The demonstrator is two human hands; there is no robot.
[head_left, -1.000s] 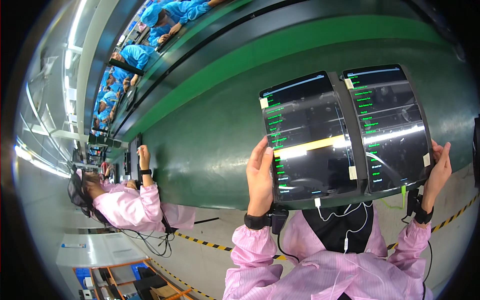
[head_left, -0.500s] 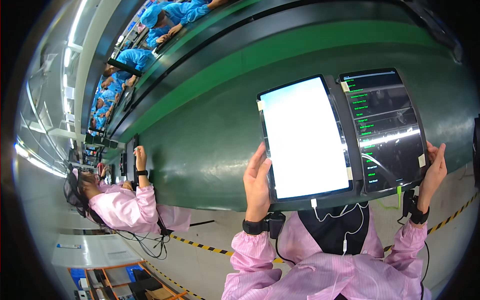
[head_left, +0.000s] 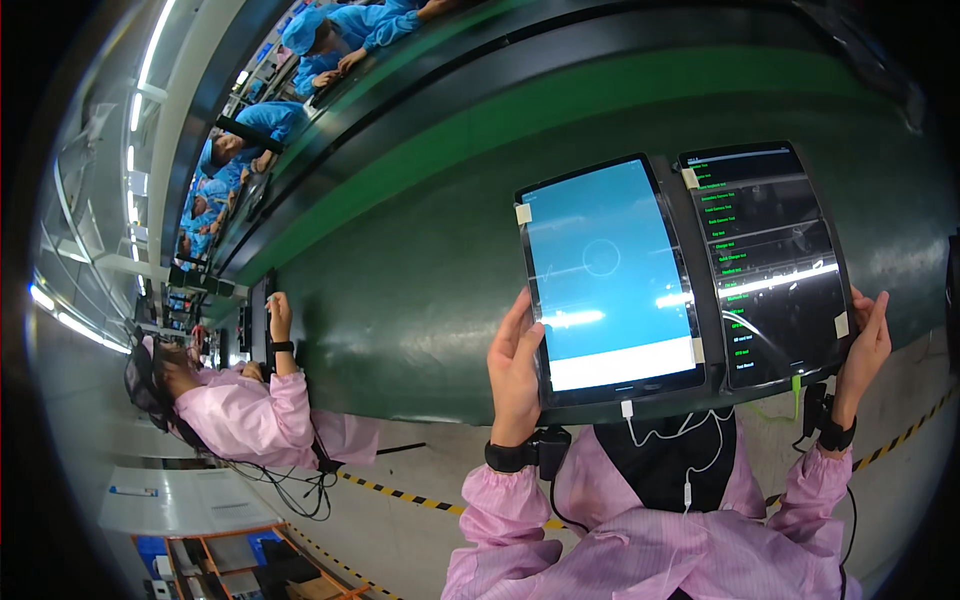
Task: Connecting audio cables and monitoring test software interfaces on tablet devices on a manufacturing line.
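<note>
Two tablets lie side by side on the green work surface, a dark grey strip showing between them. The left tablet [head_left: 610, 300] has a lit blue screen with a thin circle and a white band along its bottom. On the right tablet [head_left: 785, 290] the screen is black with rows of green text. My left hand [head_left: 515, 370] grips the left tablet's left edge, thumb on the rim. At the right tablet's lower right edge, my right hand [head_left: 866, 345] holds on with curled fingers, partly hidden. A white cable [head_left: 628, 410] plugs into the left tablet, a green plug [head_left: 797, 385] into the right.
The green work surface [head_left: 420, 300] stretches left and away. A co-worker in a pink smock [head_left: 245, 410] sits at its left end. People in blue [head_left: 365, 35] work beyond the dark rail. Striped floor tape [head_left: 400, 495] and an orange-framed shelf [head_left: 210, 560] show below.
The left tablet's screen has turned from nearly all white to blue with a circle and a white bottom band. My hands and both tablets have stayed almost in place.
</note>
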